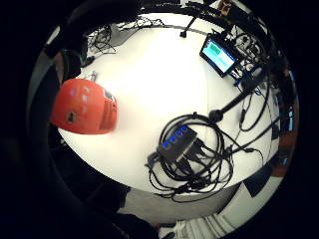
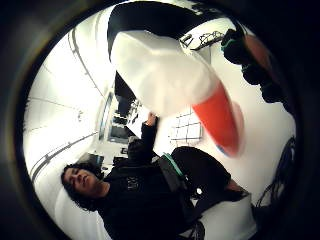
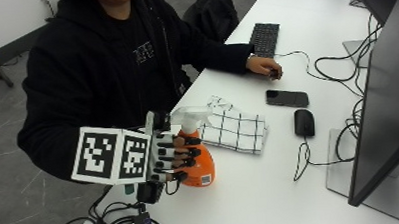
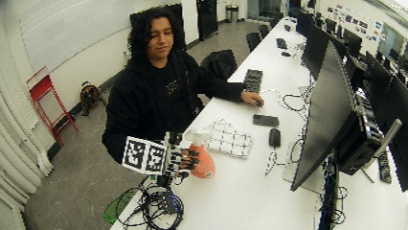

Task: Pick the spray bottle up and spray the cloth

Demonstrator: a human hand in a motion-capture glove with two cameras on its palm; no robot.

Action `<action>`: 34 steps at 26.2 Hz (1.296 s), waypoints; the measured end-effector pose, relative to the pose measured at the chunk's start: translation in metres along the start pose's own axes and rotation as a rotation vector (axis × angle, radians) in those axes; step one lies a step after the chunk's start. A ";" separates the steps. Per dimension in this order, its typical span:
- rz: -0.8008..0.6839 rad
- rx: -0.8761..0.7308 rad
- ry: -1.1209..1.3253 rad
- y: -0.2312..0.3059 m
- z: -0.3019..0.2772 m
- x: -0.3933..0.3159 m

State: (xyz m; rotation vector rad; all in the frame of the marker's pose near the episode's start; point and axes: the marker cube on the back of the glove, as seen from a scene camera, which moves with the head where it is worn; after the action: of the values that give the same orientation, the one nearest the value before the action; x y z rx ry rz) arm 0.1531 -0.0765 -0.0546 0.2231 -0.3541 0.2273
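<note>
Glossy plastic spray bottle (image 3: 196, 159); checked woven cloth (image 3: 234, 127).

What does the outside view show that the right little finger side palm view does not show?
Only the outside view shows the checked cloth, the phone, the computer mouse, the keyboard and the gloved right hand gripping the bottle. Only the palm view shows a small lit screen and a black hub with blue lights. Both show the orange spray bottle and the white table.
</note>
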 end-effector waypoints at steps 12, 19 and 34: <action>-0.070 -0.053 -0.404 -0.050 0.037 -0.017; -0.073 0.014 -0.657 -0.076 0.064 -0.032; -0.124 -0.059 -0.533 -0.081 0.062 -0.055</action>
State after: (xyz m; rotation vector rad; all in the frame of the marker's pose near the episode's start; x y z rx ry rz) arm 0.1043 -0.1790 -0.0326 0.2454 -0.8718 0.0309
